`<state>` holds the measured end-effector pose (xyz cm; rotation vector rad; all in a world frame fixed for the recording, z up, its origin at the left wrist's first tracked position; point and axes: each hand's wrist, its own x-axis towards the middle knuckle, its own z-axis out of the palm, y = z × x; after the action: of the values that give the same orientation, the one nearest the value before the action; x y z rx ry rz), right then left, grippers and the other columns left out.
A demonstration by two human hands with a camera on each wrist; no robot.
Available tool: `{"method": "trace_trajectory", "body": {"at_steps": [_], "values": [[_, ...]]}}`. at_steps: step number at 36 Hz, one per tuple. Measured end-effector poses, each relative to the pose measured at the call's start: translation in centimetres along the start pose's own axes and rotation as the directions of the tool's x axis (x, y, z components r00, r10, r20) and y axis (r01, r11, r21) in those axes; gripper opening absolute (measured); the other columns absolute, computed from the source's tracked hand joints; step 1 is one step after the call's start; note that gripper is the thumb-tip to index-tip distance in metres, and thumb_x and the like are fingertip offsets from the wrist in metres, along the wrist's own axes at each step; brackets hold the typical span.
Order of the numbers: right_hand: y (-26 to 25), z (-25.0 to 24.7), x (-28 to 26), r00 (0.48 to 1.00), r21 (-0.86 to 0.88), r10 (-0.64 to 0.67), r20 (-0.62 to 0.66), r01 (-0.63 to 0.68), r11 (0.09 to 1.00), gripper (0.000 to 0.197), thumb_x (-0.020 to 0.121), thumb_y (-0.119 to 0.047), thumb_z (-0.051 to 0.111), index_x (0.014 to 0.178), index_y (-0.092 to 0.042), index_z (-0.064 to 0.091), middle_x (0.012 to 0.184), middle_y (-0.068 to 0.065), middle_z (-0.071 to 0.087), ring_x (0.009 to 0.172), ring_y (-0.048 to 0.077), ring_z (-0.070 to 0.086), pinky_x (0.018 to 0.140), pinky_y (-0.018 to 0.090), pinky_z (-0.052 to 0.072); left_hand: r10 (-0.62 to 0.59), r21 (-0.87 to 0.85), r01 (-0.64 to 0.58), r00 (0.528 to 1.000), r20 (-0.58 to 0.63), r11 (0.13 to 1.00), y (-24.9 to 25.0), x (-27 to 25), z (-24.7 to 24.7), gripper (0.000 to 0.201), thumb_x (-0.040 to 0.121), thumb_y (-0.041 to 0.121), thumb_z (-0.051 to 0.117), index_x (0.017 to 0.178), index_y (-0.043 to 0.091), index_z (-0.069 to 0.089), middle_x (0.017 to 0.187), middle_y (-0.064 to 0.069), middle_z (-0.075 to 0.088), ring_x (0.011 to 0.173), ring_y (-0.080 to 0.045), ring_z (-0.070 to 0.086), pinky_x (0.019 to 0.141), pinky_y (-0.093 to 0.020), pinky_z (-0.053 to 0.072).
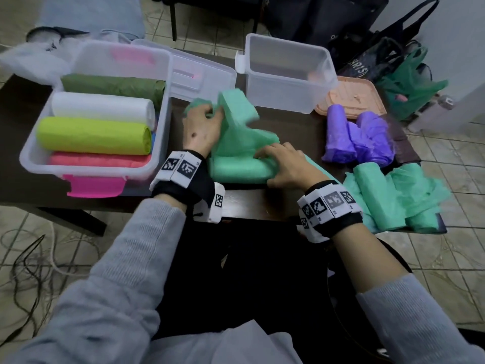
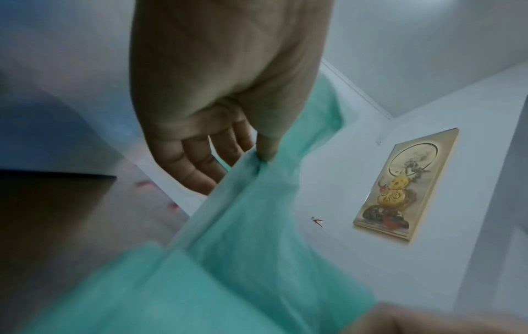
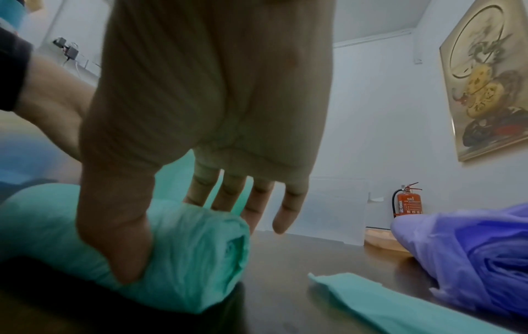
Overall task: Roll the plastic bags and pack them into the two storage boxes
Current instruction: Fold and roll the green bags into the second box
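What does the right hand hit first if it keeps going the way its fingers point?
Probably the loose teal bag the left hand is holding up: the right hand rests on the teal roll, fingers aimed that way. Depth is unclear.

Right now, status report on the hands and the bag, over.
Left hand pinches the green bag's loose end. Right hand presses its rolled part. Empty storage box behind, nothing in the way.
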<state>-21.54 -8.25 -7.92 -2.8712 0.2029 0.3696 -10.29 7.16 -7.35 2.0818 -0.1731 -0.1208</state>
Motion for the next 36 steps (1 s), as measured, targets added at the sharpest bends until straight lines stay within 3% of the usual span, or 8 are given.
{"method": "trace_trajectory", "body": {"at_steps": [4, 9, 12, 15, 17, 23, 27, 36], "values": [[0.3, -0.3, -0.5, 0.999, 0.025, 0.014, 0.04, -0.015, 1.0, 0.063, 0.069, -0.018, 0.071, 0.126, -0.029, 0.049, 0.125, -0.004, 0.05, 0.114, 0.021, 0.04, 0.082, 0.031, 0.024, -0.067, -0.08, 0.061, 0.995, -0.074, 0.995, 1.3, 1.4, 0.2, 0.027, 0.095, 0.033, 0.05, 0.097, 0.014, 0.069, 0.105, -0.005, 0.068, 0.099, -0.021, 0.06, 0.08, -0.026, 0.043], [0.1, -1.0, -0.6, 0.991, -0.036, 0.038, 0.126, -0.034, 0.999, 0.064, 0.071, -0.015, 0.069, 0.129, -0.03, 0.046, 0.127, -0.001, 0.048, 0.119, 0.022, 0.038, 0.088, 0.033, 0.028, 0.007, 0.026, -0.001, 0.977, -0.213, 1.0, 2.0, 2.1, -0.1, 0.028, 0.09, 0.016, 0.052, 0.118, 0.011, 0.052, 0.123, -0.007, 0.055, 0.113, -0.022, 0.052, 0.091, -0.026, 0.039], [-0.9, -0.9, -0.7, 0.996, -0.153, 0.021, 0.086, -0.008, 0.988, 0.068, 0.074, -0.019, 0.067, 0.136, -0.031, 0.04, 0.131, 0.003, 0.04, 0.123, 0.025, 0.032, 0.098, 0.038, 0.028, 0.133, 0.168, -0.145, 0.988, 0.084, 0.975, 2.1, 1.6, 0.4, 0.028, 0.091, 0.006, 0.049, 0.114, 0.016, 0.062, 0.123, -0.003, 0.061, 0.108, -0.017, 0.057, 0.088, -0.021, 0.042], [-2.1, -0.3, -0.6, 0.997, -0.129, -0.07, 0.045, 0.076, 0.989, 0.069, 0.075, -0.027, 0.068, 0.137, -0.03, 0.038, 0.131, 0.003, 0.039, 0.125, 0.024, 0.03, 0.102, 0.04, 0.026, 0.063, 0.363, -0.268, 0.871, 0.487, 0.892, 1.5, 1.1, 1.5, 0.035, 0.093, 0.008, 0.049, 0.124, 0.019, 0.06, 0.14, -0.003, 0.05, 0.122, -0.02, 0.051, 0.099, -0.025, 0.038], [-2.9, 0.2, -0.5, 0.991, -0.124, -0.115, 0.062, 0.122, 0.985, 0.069, 0.076, -0.03, 0.068, 0.137, -0.028, 0.037, 0.131, 0.002, 0.041, 0.124, 0.023, 0.033, 0.101, 0.039, 0.026, -0.04, 0.487, -0.315, 0.807, 0.589, 0.815, 1.0, 1.0, 2.1, 0.044, 0.093, 0.008, 0.048, 0.135, 0.022, 0.051, 0.146, -0.005, 0.043, 0.129, -0.023, 0.045, 0.104, -0.029, 0.035], [-3.5, 1.9, -0.5, 0.992, -0.13, -0.096, 0.084, 0.106, 0.986, 0.082, 0.076, -0.024, 0.065, 0.146, -0.022, 0.023, 0.131, 0.004, 0.041, 0.124, 0.025, 0.035, 0.099, 0.038, 0.028, -0.073, 0.556, -0.43, 0.741, 0.667, 0.711, -0.1, 0.9, 2.3, 0.051, 0.092, 0.015, 0.056, 0.141, 0.018, 0.042, 0.151, -0.01, 0.033, 0.133, -0.029, 0.04, 0.106, -0.037, 0.033], [-3.7, 2.1, -0.1, 0.996, -0.12, -0.078, 0.033, 0.081, 0.99, 0.074, 0.075, -0.018, 0.061, 0.142, -0.023, 0.031, 0.127, 0.002, 0.046, 0.119, 0.024, 0.039, 0.093, 0.037, 0.029, -0.044, 0.56, -0.486, 0.728, 0.684, 0.671, -0.3, 1.0, 2.1, 0.049, 0.097, 0.019, 0.05, 0.143, 0.011, 0.036, 0.155, -0.012, 0.02, 0.139, -0.03, 0.029, 0.11, -0.035, 0.025], [-4.3, 1.9, -0.3, 0.993, -0.005, -0.118, -0.012, 0.118, 0.993, 0.057, 0.074, -0.014, 0.066, 0.124, -0.012, 0.039, 0.11, 0.01, 0.053, 0.104, 0.029, 0.044, 0.078, 0.036, 0.031, -0.062, 0.561, -0.49, 0.714, 0.698, 0.668, 0.1, 0.7, 1.9, 0.051, 0.096, 0.023, 0.05, 0.143, 0.008, 0.036, 0.15, -0.017, 0.028, 0.136, -0.03, 0.032, 0.109, -0.038, 0.028]]}}
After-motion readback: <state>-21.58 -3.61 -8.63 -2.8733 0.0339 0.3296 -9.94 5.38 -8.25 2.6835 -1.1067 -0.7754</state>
